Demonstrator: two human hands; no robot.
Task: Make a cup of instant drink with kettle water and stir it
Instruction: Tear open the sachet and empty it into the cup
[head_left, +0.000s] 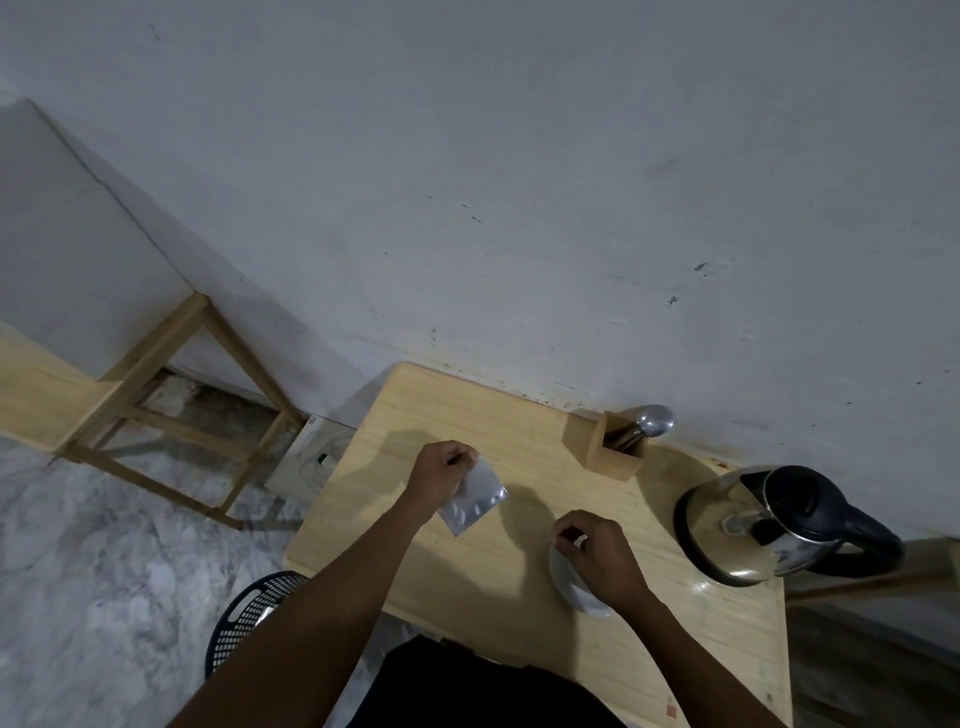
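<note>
Left hand (445, 470) fingers pinch the silver sachet (474, 498); right hand (597, 556) fingers pinch a torn scrap above the cup (574, 592).

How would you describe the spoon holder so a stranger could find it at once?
Start at the light wooden table against the white wall. At its back edge, left of the steel kettle with a black handle, stands a small open-topped wooden box. It alone holds a shiny metal spoon, leaning toward the wall.
</note>
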